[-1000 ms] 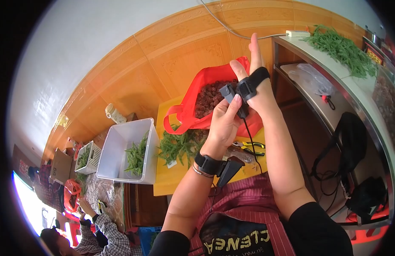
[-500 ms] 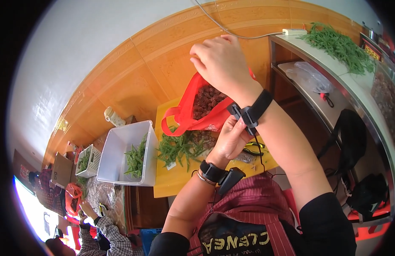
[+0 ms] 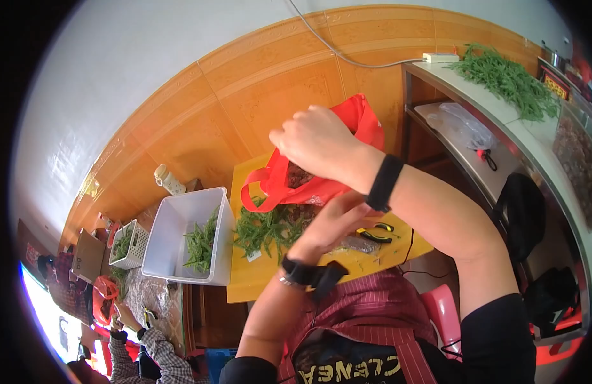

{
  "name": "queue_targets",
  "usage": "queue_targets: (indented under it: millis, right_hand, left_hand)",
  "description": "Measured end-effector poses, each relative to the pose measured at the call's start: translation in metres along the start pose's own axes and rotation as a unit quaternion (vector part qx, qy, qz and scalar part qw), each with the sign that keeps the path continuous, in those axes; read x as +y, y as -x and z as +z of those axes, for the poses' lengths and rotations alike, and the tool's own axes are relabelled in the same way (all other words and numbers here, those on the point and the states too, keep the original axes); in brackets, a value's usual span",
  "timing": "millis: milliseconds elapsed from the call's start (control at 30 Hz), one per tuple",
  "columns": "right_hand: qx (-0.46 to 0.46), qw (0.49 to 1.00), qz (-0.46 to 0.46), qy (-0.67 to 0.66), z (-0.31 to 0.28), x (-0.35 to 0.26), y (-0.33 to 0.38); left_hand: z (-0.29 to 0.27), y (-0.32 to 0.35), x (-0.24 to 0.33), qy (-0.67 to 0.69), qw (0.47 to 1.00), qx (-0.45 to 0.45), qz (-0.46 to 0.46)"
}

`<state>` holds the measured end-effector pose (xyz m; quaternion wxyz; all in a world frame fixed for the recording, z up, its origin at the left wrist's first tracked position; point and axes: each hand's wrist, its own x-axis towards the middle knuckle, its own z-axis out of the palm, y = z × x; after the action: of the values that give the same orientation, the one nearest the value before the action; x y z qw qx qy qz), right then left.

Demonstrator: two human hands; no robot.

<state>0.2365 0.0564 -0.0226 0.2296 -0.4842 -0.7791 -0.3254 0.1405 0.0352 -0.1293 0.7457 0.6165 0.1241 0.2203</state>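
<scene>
A crumpled red plastic carrier bag (image 3: 321, 182) with looped handles is sitting on the small yellow table (image 3: 257, 285), gaping open and showing a dark reddish-brown filling whose kind is too blurred to tell. The right hand (image 3: 318, 144) is hovering in front of the bag's mouth with its fingers curled into a loose fist; whether it is pinching the bag's rim or only hanging before it cannot be told, since the hand is covering that edge. The left hand (image 3: 331, 224) is reaching up underneath the right forearm toward the black band (image 3: 384, 182) strapped around the right wrist, fingers bent, but its grip is hidden, so it cannot be told whether it is grasping anything. A heap of loose green leafy stalks (image 3: 267, 227) is lying on the table beside the bag, and yellow-handled pliers (image 3: 372, 233) are resting near the table's right side. To the left, a white rectangular plastic tub (image 3: 181, 217) is holding only a small bunch of trimmed green stalks (image 3: 200, 243), which suggests the sorting is in an early stage, with most of the heap still waiting on the table. Farther left a small white lattice basket (image 3: 134, 246) is carrying more greens, and another person's sleeve in a plaid pattern (image 3: 158, 352) is showing at the lower left.
</scene>
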Motion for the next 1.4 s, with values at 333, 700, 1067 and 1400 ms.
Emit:
queue_targets:
  millis: [333, 700, 1067, 1400]
  right_hand:
    - [0.233, 0.861, 0.093, -0.443, 0.035, -0.062, 0.050]
    - [-0.372, 0.870, 0.125, -0.298, 0.071, -0.075, 0.104]
    - [-0.366, 0.912, -0.045, -0.179, 0.050, -0.067, 0.096]
    - [-0.528, 0.821, -0.078, -0.200, 0.039, -0.046, 0.047]
  left_hand:
    - [0.016, -0.002, 0.124, -0.517, 0.816, -0.072, 0.250]
    - [0.009, -0.049, 0.070, -0.489, 0.815, -0.303, -0.066]
    - [0.006, -0.037, 0.099, -0.354, 0.921, -0.157, -0.047]
    - [0.021, -0.015, 0.105, -0.415, 0.898, -0.081, 0.126]
